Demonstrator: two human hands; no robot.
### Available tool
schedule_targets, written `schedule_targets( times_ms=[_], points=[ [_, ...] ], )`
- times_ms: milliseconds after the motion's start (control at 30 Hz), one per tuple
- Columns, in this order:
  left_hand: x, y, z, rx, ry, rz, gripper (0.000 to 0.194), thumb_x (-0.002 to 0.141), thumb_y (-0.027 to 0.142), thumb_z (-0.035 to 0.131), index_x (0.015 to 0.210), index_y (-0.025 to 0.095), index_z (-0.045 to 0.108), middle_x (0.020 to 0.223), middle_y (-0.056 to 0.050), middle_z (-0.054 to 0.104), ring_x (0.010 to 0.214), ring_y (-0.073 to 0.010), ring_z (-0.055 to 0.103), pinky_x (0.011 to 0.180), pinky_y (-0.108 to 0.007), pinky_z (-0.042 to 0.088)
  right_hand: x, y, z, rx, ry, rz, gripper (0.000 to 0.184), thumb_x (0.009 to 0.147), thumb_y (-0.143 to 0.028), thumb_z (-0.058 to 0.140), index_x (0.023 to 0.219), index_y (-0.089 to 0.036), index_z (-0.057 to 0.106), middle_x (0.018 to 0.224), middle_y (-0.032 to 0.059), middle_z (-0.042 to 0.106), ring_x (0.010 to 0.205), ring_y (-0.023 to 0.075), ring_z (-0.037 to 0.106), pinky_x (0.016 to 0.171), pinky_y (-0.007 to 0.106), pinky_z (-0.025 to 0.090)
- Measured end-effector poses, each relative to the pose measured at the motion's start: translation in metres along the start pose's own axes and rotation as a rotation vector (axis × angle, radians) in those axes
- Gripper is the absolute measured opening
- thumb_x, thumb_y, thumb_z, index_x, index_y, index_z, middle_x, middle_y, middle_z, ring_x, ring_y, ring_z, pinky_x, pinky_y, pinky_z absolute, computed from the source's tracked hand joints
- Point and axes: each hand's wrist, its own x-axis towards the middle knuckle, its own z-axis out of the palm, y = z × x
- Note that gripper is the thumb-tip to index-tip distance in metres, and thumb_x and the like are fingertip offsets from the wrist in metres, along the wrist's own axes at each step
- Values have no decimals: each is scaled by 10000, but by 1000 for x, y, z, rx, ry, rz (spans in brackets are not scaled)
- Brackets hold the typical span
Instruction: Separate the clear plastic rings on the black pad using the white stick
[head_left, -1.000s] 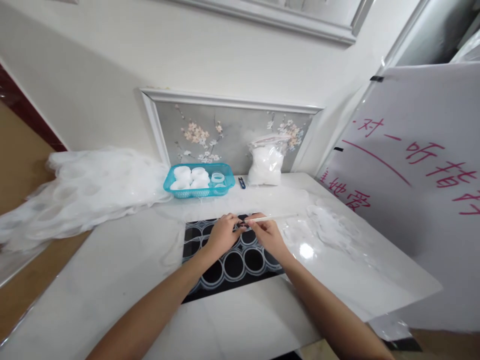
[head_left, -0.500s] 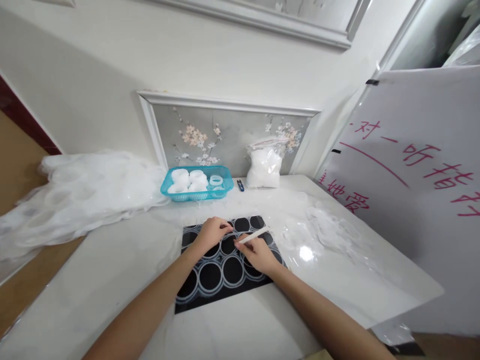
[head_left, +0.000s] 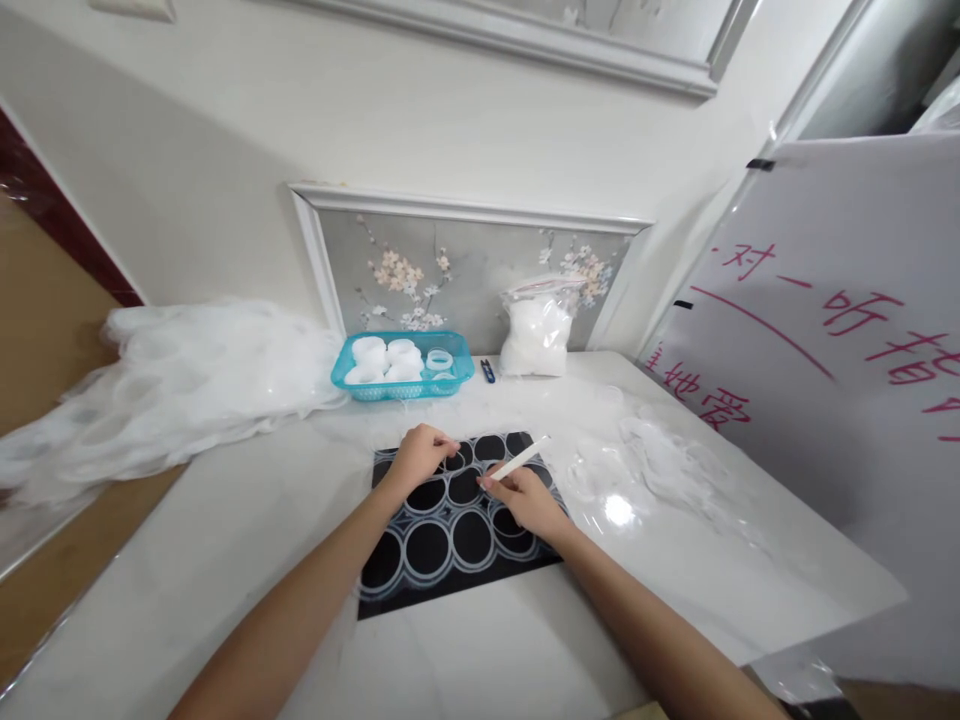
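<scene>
On the white table lies a black mat (head_left: 409,603), covered by a clear sheet patterned with pale rings (head_left: 427,550). My left hand (head_left: 417,460) rests over the sheet's far left part, thumb and fingertips pinched together; what they hold, if anything, is too small to make out. A slim white stick-like tool (head_left: 523,457) is in my right hand (head_left: 529,502), gripped like a pen, its back end pointing up and to the right. Its lower tip is hidden by my fingers, near a ring in the middle of the sheet.
A blue plastic basket (head_left: 405,391) with white rolls and clear rings stands by the wall. Beside it are small dark-blue thread snips (head_left: 487,371) and a zip bag of white material (head_left: 536,335). White ringed sheets (head_left: 217,360) are heaped left; clear scraps (head_left: 660,455) lie right.
The whole view has shifted slightly, so everything sits a little further right. The white tool tilts more steeply in my right hand. My left hand keeps its pinch at nearly the same spot.
</scene>
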Motion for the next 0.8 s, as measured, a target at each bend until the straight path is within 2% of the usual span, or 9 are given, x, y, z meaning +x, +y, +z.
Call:
schedule_targets(
  times_ms=[167, 233, 267, 333, 400, 433, 600, 700, 800],
  points=[
    [-4, 13, -12, -211, -46, -68, 235, 833, 312, 602, 778, 110, 708, 820, -101, 737, 788, -196, 695, 755, -294, 528, -2, -1, 0, 81, 4, -28, 380, 847, -526, 598, 818, -149, 635, 561, -40, 411, 458, 83, 333, 438, 228, 270],
    [-12, 29, -23, -375, -84, -103, 240, 864, 325, 598, 832, 107, 692, 866, -110, 739, 774, -175, 704, 733, -280, 555, -5, -6, 0, 253, 7, 6, 378, 825, -534, 638, 829, -156, 634, 622, -16, 517, 451, 82, 404, 432, 222, 314],
    [-18, 39, -30, -524, -105, -137, 216, 859, 315, 625, 849, 107, 686, 894, -115, 737, 780, -172, 708, 725, -270, 565, -7, -11, -1, 391, 8, 28, 362, 815, -525, 661, 845, -165, 633, 688, 6, 583, 484, 93, 481, 460, 222, 372],
    [-31, 60, -45, -797, -144, -173, 172, 852, 278, 665, 892, 113, 688, 925, -113, 736, 756, -164, 715, 686, -240, 579, -13, -26, -4, 707, -24, 32, 298, 807, -471, 703, 860, -185, 634, 879, 51, 679, 693, 140, 636, 646, 253, 499],
    [-48, 81, -60, -933, -193, -183, 183, 887, 274, 634, 951, 115, 698, 936, -112, 735, 683, -162, 714, 601, -224, 583, -22, -47, -9, 940, -106, -44, 215, 822, -400, 714, 854, -198, 647, 1019, 69, 703, 926, 174, 662, 875, 309, 499],
    [-57, 90, -67, -972, -195, -176, 183, 899, 268, 621, 958, 115, 702, 932, -109, 735, 663, -160, 714, 572, -212, 582, -26, -57, -11, 995, -155, -100, 178, 834, -372, 707, 844, -200, 659, 1056, 69, 704, 982, 178, 653, 936, 325, 477],
    [-97, 117, -88, -1065, -156, -149, 156, 900, 221, 612, 970, 124, 713, 924, -91, 739, 638, -156, 713, 531, -184, 580, -46, -108, -17, 1006, -318, -298, 120, 869, -344, 672, 857, -234, 718, 1105, 32, 693, 961, 157, 651, 923, 306, 483],
    [-110, 121, -91, -1079, -149, -128, 174, 887, 252, 628, 982, 137, 718, 914, -88, 742, 580, -146, 696, 493, -183, 565, -50, -131, -16, 964, -363, -352, 103, 871, -338, 670, 860, -255, 730, 1110, 19, 687, 989, 159, 642, 954, 320, 472],
    [-116, 119, -90, -1075, -164, -112, 228, 855, 329, 658, 993, 158, 720, 804, -74, 741, 515, -148, 670, 461, -196, 546, -49, -145, -14, 911, -382, -375, 101, 867, -334, 666, 854, -260, 735, 1061, 23, 691, 1065, 181, 615, 1028, 376, 434]
  ],
)
